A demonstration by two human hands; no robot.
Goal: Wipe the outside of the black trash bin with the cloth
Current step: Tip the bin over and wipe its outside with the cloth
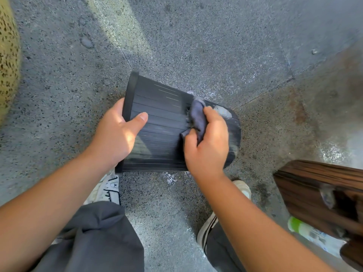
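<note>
The black ribbed trash bin (163, 118) is held on its side above the floor, its rim to the left and its base to the right. My left hand (115, 136) grips the rim, thumb lying across the ribbed wall. My right hand (208, 146) presses a crumpled grey-purple cloth (197, 116) against the bin's outside wall near the base. A pale dusty patch shows on the bin just beyond the cloth.
Speckled grey concrete floor (196, 46) lies below. A brown wooden piece of furniture (318, 193) stands at the right, with a green-capped spray bottle (306, 231) lying beside it. A yellow speckled object (7, 61) is at the left edge. My shoes and grey trousers are beneath the bin.
</note>
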